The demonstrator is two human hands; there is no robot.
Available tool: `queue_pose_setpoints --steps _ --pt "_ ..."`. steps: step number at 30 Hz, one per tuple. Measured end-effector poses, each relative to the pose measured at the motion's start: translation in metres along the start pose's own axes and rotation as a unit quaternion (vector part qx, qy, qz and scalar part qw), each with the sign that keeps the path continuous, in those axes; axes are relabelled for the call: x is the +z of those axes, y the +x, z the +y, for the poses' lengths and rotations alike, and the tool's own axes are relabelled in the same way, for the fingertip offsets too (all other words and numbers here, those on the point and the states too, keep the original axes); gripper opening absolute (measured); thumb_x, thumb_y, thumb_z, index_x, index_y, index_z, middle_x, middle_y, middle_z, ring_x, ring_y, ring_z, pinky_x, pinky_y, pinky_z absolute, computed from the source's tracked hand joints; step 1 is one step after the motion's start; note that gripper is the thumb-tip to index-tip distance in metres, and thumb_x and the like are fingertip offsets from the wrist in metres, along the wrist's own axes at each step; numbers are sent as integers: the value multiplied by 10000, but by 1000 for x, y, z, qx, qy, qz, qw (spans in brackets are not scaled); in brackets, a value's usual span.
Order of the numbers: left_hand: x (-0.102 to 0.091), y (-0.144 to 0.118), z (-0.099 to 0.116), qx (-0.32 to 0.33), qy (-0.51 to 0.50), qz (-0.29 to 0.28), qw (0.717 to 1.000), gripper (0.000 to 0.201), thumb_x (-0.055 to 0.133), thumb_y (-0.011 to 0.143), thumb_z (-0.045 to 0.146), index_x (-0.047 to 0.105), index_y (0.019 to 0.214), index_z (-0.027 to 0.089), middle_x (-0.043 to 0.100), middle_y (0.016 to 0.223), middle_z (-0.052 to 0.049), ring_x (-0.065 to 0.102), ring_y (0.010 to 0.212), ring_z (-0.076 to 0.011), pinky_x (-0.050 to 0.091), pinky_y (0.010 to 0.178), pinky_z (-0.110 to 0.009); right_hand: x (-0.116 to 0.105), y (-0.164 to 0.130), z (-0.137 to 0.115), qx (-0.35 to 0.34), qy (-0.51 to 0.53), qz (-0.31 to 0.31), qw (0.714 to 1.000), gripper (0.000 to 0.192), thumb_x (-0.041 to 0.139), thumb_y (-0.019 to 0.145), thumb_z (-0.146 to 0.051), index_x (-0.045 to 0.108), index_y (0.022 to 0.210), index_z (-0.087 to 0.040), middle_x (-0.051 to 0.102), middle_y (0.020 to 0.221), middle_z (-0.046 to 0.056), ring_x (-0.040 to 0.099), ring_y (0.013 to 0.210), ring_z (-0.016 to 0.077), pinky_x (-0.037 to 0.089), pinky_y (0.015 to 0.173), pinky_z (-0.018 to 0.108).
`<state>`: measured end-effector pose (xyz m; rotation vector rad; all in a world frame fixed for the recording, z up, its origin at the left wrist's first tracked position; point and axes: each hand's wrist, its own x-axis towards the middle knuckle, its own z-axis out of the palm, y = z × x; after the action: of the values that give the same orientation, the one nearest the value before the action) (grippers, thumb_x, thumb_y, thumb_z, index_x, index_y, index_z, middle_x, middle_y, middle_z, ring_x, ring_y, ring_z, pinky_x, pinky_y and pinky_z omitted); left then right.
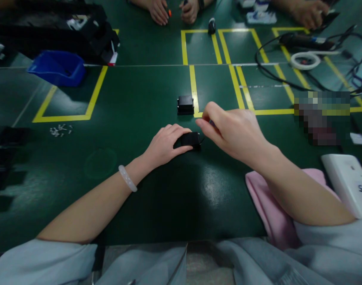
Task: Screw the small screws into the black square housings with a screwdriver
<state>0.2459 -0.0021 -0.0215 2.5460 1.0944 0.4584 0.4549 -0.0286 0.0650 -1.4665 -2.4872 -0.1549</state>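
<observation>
Resting on the dark green worktop [145, 95], the left hand [164, 144] curled around a small black box-shaped part [191, 139], fingers over its top and thumb against its near side, holding it down near the middle of the worktop. The part was matt black, roughly rectangular, with a thin tab or wire sticking out at its right end. The right hand [233, 132] hovered just beside and above that end, thumb and forefinger pinched together on something small and dark that was too hidden to make out. A pale bangle [127, 178] circled the left wrist.

A second black part [185, 105] of like shape sat apart, farther away, touching a yellow tape line [194, 89]. A blue plastic bin [58, 67] stood at the far left inside a yellow-taped square; what it held could not be seen. Small pale pieces [60, 130] lay scattered loose near that square.

A white device [349, 184] at the right edge bore dark letters too blurred to read surely. A pink cloth [265, 202] lay under the right forearm. Across the worktop, another person's hands [173, 11] rested at the far edge, and black cables [302, 59] looped at the far right.
</observation>
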Motion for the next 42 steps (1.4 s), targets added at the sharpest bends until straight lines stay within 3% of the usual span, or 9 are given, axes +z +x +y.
queue_pose_setpoints --steps 4,11,17,23,27,33,37,42 --pt "1 0 -1 3 4 3 1000 430 515 915 513 543 1196 188 599 1103 -75 525 986 -243 402 868 -370 -1 -1 -3 28 -30 10 999 418 283 969 -463 569 1008 -160 566 584 23 505 494 135 173 493 251" --pt "-2 1 1 -4 8 -11 1000 434 511 915 513 546 1198 185 598 1131 -82 522 995 -245 404 871 -373 0 -2 -6 51 -9 -14 999 303 321 956 -314 512 1140 -167 558 587 0 508 498 136 212 502 244" --pt "-1 1 0 -6 -2 -5 1000 430 517 910 515 547 1196 195 602 1112 -76 526 982 -244 403 873 -373 -4 -2 -10 28 47 -49 997 297 291 953 -266 500 1137 -164 555 636 -8 484 514 115 249 514 241" --pt "-1 1 0 -1 -3 -6 1000 433 515 914 510 548 1197 184 598 1114 -72 520 994 -242 396 884 -369 -4 0 4 -49 62 -50 996 253 317 942 -259 496 1101 -178 491 602 -33 407 495 98 227 509 238" --pt "-1 0 1 -3 -2 -6 1000 430 513 913 514 548 1190 187 599 1117 -75 522 998 -247 397 893 -378 -4 3 8 -89 65 -65 992 260 310 944 -274 493 1103 -181 535 646 -23 439 529 95 237 532 237" --pt "1 1 -1 0 11 -3 1000 446 518 911 521 539 1201 183 598 1110 -83 526 1000 -252 402 899 -381 -4 3 0 -27 8 -27 999 354 298 971 -392 534 1063 -145 639 736 40 540 597 140 227 540 260" --pt "2 1 -2 6 12 1 1000 458 514 911 528 541 1206 179 595 1115 -81 525 1004 -250 400 905 -378 -2 1 -4 17 -9 -20 1000 396 301 969 -448 561 1032 -155 624 667 30 534 553 148 214 529 259" --pt "2 1 -2 3 11 1 1000 442 527 906 522 554 1189 183 603 1113 -72 523 986 -244 398 892 -372 0 1 -8 3 51 -22 998 273 348 962 -323 548 1061 -166 569 621 -21 522 544 123 264 531 248"
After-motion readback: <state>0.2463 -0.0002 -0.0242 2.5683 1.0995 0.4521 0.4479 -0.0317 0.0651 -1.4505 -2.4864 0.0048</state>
